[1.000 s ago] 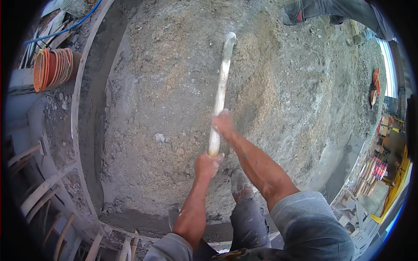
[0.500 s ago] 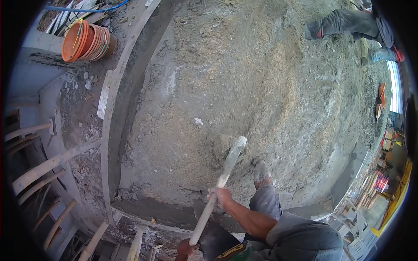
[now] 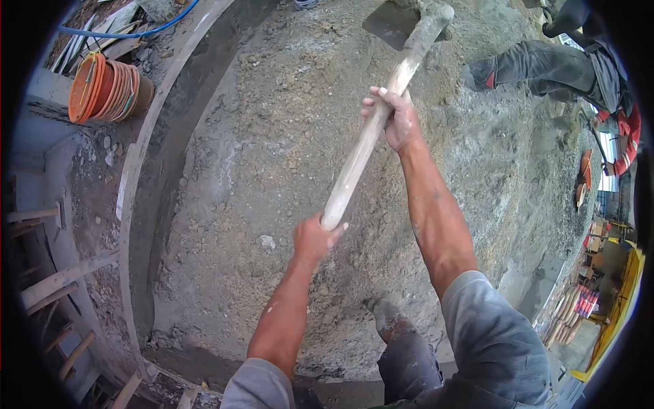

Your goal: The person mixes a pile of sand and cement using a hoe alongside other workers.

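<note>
A hoe (image 3: 357,160) with a pale wooden handle stretches out ahead of me at a slant, its flat dark blade (image 3: 391,24) raised at the top of the view. My left hand (image 3: 315,238) is closed around the butt end of the handle. Farther up the handle, my right hand (image 3: 402,124) grips it, fingertips showing on the far side. Beneath lies a broad bed of grey-brown sandy mix (image 3: 272,170), with a small pale lump (image 3: 266,241) near my left hand. My boot (image 3: 388,319) stands in the mix.
A low concrete edge (image 3: 133,170) borders the bed on the left. Stacked orange buckets (image 3: 102,88) and a blue hose (image 3: 129,34) lie beyond it. Wooden poles (image 3: 71,278) jut in at lower left. At upper right, a co-worker (image 3: 545,68) in dark trousers stands on the bed; another person's red sleeve (image 3: 628,136) shows behind.
Both hands have swung the hoe forward and up from beside my body. My right hand sits farther along the handle, near the blade, and the blade now shows at the top.
</note>
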A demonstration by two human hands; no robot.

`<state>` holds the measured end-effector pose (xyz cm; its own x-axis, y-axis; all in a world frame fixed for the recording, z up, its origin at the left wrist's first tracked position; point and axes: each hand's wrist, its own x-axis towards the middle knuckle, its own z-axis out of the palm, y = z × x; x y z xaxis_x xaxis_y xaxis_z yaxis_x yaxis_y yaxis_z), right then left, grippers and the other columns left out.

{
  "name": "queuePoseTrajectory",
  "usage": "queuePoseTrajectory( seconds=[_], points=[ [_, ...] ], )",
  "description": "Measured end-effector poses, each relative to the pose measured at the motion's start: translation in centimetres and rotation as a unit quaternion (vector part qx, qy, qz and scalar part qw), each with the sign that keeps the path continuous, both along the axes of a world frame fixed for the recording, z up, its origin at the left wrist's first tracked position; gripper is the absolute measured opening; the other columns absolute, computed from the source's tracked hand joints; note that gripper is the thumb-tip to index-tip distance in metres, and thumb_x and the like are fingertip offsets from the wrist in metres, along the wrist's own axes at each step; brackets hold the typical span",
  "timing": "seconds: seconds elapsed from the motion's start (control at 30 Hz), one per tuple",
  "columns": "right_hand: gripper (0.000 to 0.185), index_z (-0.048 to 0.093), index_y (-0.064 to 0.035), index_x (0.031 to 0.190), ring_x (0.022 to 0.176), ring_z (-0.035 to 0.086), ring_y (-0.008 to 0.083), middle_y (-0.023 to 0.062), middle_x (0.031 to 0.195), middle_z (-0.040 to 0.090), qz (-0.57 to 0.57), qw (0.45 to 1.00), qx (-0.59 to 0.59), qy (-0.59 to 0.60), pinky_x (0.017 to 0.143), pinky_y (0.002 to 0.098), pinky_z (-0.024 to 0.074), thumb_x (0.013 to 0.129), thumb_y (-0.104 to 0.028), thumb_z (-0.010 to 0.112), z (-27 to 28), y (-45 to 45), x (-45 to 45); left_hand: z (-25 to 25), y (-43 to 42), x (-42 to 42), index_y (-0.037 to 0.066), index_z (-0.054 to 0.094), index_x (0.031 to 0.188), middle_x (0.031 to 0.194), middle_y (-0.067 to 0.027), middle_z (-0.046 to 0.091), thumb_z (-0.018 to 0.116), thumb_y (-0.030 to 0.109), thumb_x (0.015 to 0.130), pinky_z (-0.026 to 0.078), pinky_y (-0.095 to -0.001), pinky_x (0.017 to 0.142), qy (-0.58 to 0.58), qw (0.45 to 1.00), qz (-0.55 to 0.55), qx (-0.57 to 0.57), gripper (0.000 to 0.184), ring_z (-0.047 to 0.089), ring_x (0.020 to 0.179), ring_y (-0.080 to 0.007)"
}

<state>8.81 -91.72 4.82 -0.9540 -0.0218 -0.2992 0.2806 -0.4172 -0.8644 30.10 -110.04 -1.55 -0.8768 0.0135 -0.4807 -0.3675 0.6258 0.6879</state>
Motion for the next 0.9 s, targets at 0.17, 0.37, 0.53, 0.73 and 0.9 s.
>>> queuePoseTrajectory(
  seconds=[0.17,0.37,0.53,0.73,0.9],
  points=[
    [0.043,0.042,0.0075,0.109,0.064,0.063,0.0250,0.0150,0.080,0.058,-0.004,0.936,0.340,-0.095,0.052,0.0368,0.0527,0.082,-0.022,0.058,-8.5,-3.3,-4.5,-1.5,5.2,-13.2,0.004,0.063,0.093,0.076,-0.0142,0.065,0.069,0.056,0.068,0.048,-0.0403,0.065,0.043,0.999,0.031,-0.008,0.058,0.064,0.071,-0.0292],
    [0.057,0.050,0.0152,0.106,0.097,0.058,0.0397,0.0334,0.101,0.057,0.161,0.781,0.587,-0.139,0.084,0.0396,0.0473,0.076,-0.033,0.055,-12.4,-6.2,6.5,-1.4,3.2,-1.8,0.003,0.064,0.094,0.075,-0.0145,0.065,0.068,0.054,0.070,0.047,-0.0403,0.064,-0.140,0.983,0.110,0.046,0.057,0.064,0.070,-0.0289],
    [0.054,0.054,0.0119,0.100,0.099,0.056,0.0430,0.0344,0.100,0.056,0.200,0.772,0.569,-0.202,0.084,0.0411,0.0464,0.077,-0.037,0.054,-9.5,-8.4,16.8,4.1,-0.3,7.8,0.004,0.064,0.097,0.079,-0.0140,0.066,0.068,0.053,0.069,0.047,-0.0406,0.068,-0.203,0.974,0.091,0.040,0.057,0.064,0.075,-0.0298],
    [0.041,0.054,0.0075,0.098,0.078,0.061,0.0372,0.0245,0.085,0.059,0.154,0.825,0.468,-0.278,0.068,0.0420,0.0510,0.076,-0.028,0.056,-9.4,-16.6,30.0,11.4,-13.9,17.8,0.005,0.063,0.100,0.083,-0.0149,0.066,0.069,0.051,0.068,0.048,-0.0408,0.070,-0.227,0.974,-0.026,0.006,0.057,0.064,0.078,-0.0317],
    [0.026,0.050,0.0010,0.091,0.056,0.055,0.0272,0.0129,0.069,0.053,-0.076,0.869,0.085,-0.482,0.056,0.0453,0.0507,0.077,-0.020,0.057,-2.9,-26.7,38.6,16.9,-27.4,31.6,0.008,0.062,0.099,0.090,-0.0163,0.065,0.068,0.048,0.067,0.048,-0.0432,0.074,-0.292,0.954,-0.067,0.006,0.052,0.062,0.085,-0.0333]
  ],
)
